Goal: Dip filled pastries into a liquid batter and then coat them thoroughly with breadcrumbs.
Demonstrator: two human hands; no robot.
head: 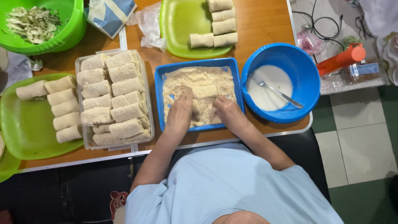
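Pressing a roll (206,90) into the crumbs of the blue tray (159,97), the left hand (179,113) and right hand (229,112) are lying flat with fingers loosely spread, gripping nothing, so turning it probably comes next.

Wooden table (265,20) with white edge; green-and-white floor tiles (360,153) at right
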